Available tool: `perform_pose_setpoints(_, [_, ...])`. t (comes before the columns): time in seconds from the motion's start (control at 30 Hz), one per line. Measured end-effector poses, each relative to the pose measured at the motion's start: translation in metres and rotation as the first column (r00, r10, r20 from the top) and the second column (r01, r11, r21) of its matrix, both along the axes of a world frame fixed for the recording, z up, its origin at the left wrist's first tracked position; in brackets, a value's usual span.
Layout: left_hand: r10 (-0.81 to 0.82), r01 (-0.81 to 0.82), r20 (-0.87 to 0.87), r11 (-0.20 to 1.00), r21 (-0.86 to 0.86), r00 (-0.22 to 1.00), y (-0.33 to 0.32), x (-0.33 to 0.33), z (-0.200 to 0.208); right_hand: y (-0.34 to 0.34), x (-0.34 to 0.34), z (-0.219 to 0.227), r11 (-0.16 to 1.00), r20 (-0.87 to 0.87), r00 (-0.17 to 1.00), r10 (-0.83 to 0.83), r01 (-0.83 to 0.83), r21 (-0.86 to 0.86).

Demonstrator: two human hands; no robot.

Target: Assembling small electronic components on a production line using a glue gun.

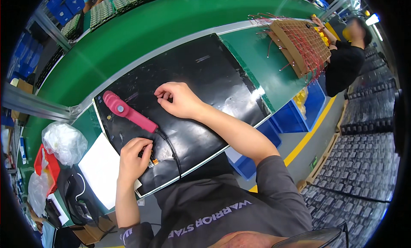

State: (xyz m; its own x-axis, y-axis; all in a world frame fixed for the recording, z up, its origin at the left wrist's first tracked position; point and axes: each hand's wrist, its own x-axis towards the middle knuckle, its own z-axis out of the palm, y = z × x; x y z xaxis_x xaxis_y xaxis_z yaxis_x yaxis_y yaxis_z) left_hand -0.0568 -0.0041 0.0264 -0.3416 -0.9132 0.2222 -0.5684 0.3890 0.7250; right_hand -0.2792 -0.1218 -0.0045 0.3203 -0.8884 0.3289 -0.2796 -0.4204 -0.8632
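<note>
Green worktop [252, 55] with a black mat [205, 61]: a pink handheld device [128, 113] lies on the mat, left of the right hand [180, 101] and beyond the left hand [133, 159], apart from both. The right fingers curl loosely around nothing visible; whether the left fingers, beside a small orange-and-white label [154, 162], pinch anything cannot be told. Its black cable [174, 154] crosses the mat's near edge between the forearms; a snag on an arm or clothing could drag the device. White paper [99, 173] and a clear plastic bag [64, 143] crowd the left; a cardboard tray [286, 49] of red wires stands farther right.
</note>
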Motion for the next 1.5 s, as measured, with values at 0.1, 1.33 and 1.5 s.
perform_pose_setpoints(0.1, [0.002,-0.002,0.018,1.0,-0.01,1.0,0.0,0.0,0.0,-0.001,0.001,-0.003,1.0,0.005,1.0,0.003,-0.003,0.002])
perform_pose_setpoints(1.33, [-0.018,0.019,0.018,0.997,-0.079,1.0,0.0,0.006,-0.003,0.003,0.003,0.008,0.999,-0.041,0.999,-0.009,0.011,0.043])
perform_pose_setpoints(1.5, [-0.023,0.025,0.025,0.998,-0.057,0.999,0.0,0.006,-0.002,0.003,0.002,0.007,0.996,-0.047,0.999,-0.015,0.019,0.087])
